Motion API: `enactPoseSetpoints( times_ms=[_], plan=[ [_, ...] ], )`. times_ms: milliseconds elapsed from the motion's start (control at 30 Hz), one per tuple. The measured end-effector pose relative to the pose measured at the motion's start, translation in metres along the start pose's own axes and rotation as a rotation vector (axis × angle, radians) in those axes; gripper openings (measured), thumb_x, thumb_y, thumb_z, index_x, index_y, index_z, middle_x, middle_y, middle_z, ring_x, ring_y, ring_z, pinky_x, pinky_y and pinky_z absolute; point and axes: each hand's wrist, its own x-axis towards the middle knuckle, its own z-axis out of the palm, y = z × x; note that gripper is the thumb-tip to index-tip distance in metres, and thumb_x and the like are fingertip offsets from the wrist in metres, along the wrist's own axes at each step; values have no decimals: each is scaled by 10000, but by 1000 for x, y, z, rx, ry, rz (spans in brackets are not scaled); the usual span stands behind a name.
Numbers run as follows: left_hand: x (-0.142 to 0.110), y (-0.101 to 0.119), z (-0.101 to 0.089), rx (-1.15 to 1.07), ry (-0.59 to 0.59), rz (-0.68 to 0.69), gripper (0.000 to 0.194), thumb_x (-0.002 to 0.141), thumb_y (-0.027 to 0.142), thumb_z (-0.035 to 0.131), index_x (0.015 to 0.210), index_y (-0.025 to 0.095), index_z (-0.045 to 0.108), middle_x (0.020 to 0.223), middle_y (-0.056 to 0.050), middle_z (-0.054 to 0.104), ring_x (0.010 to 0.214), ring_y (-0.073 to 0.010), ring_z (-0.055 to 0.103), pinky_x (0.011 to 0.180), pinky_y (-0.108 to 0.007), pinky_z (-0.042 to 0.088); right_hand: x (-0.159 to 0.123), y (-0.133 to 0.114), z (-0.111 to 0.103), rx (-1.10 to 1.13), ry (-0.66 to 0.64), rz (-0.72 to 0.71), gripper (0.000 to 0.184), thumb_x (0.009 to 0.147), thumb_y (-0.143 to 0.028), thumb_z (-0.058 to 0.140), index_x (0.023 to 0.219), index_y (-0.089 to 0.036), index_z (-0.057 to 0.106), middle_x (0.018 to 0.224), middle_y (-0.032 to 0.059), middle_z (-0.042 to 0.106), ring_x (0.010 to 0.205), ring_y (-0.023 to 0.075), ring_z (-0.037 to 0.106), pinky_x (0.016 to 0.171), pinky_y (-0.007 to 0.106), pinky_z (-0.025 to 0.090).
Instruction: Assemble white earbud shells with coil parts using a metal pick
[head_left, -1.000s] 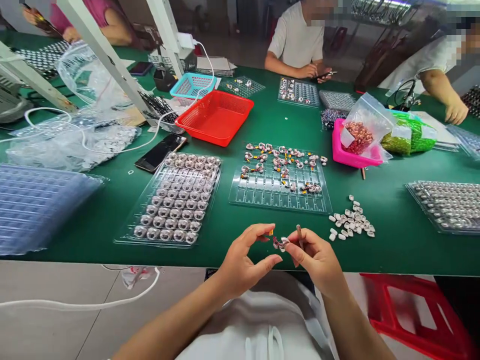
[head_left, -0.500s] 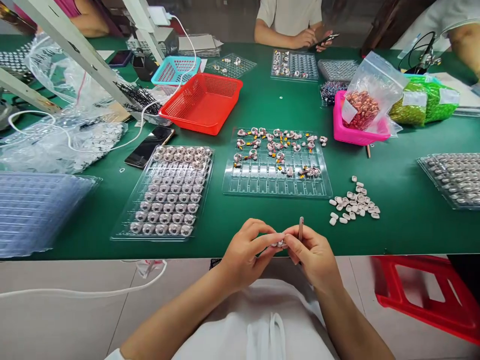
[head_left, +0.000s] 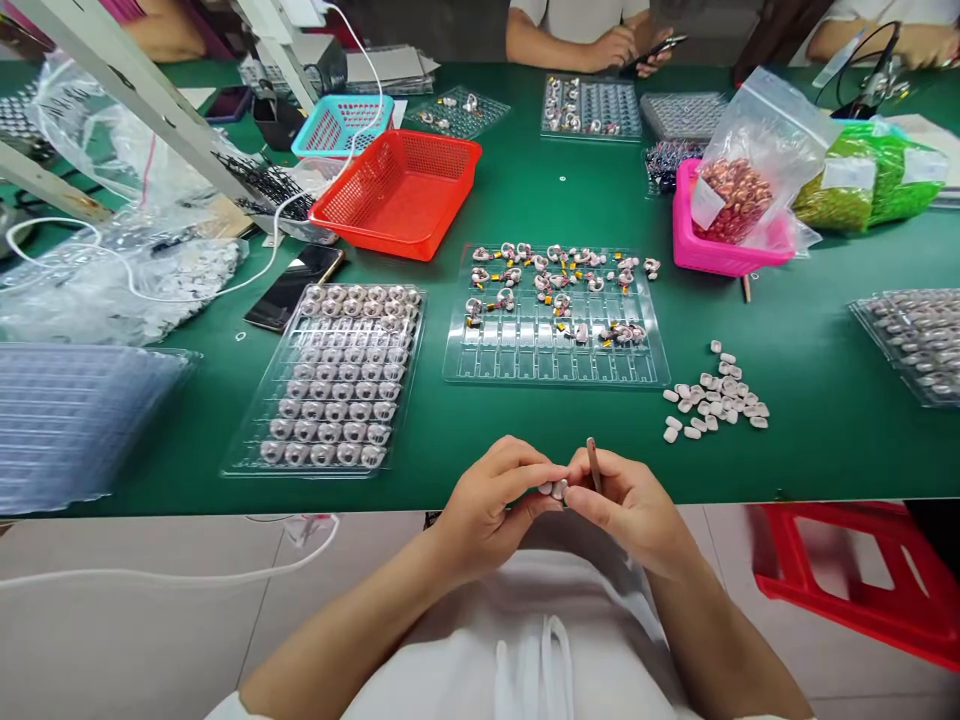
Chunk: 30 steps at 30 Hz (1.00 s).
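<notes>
Between both hands, at the table's front edge, is a small whitish plastic part (head_left: 555, 489), mostly covered by the fingers. My left hand (head_left: 499, 510) pinches it from the left with thumb and forefinger. My right hand (head_left: 630, 510) grips its other side with the fingertips, and a thin brownish stick-like tool (head_left: 594, 463) also stands up out of its fingers. Ahead lies a clear tray (head_left: 517, 365) carrying small wired parts with yellow tabs. Several loose white caps (head_left: 716, 405) are scattered to the right of it.
Left of the hands lies a tray of rounded silvery shells (head_left: 346, 390), with a phone (head_left: 294, 287) and stacked clear trays (head_left: 82, 425) beyond. A red basket (head_left: 397, 195) and a pink basket (head_left: 731, 260) with bagged parts stand farther back. Across the table a person (head_left: 577, 40) holds a phone.
Both hands stay together at the part, with only small finger shifts. The tool in my right hand tilts more to the left. The head view has shifted slightly.
</notes>
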Motion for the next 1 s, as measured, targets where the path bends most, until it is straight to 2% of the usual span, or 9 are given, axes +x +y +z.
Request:
enactPoseSetpoints(
  times_ms=[200, 433, 700, 833, 1000],
  plan=[
    [-3, 0, 4, -5, 18, 17, 401, 813, 67, 692, 1189, 190, 627, 927, -54, 692, 895, -114, 599, 789, -242, 536, 2, 6, -1, 106, -67, -4, 226, 951, -355, 649, 903, -135, 627, 819, 21, 527, 701, 87, 421, 630, 238, 336],
    [-2, 1, 5, -3, 41, 38, 418, 813, 47, 680, 1200, 195, 621, 910, -52, 684, 884, -112, 604, 787, -240, 539, 1, 16, 2, 163, -61, -31, 241, 962, -369, 633, 927, -132, 613, 801, 13, 483, 636, 65, 361, 557, 231, 273],
    [-4, 0, 4, -24, 34, 12, 388, 805, 59, 696, 1168, 184, 641, 904, -57, 687, 873, -112, 601, 773, -237, 537, 0, 24, 3, 242, -74, -27, 237, 971, -371, 619, 923, -142, 585, 771, 0, 445, 611, 60, 351, 530, 226, 254],
    [-3, 5, 1, -41, 3, -36, 358, 815, 96, 701, 1156, 196, 658, 889, -44, 693, 845, -106, 599, 749, -227, 536, -2, 20, 1, 184, -104, -36, 184, 984, -327, 604, 938, -149, 598, 799, 7, 461, 641, 66, 383, 558, 229, 294],
    [-2, 8, 3, -69, 31, 19, 420, 793, 31, 695, 1185, 172, 651, 878, -51, 686, 852, -107, 600, 760, -234, 531, -5, 13, 3, 137, -99, -127, 153, 995, -287, 585, 923, -153, 596, 813, 11, 483, 655, 66, 388, 577, 234, 296]
  ],
)
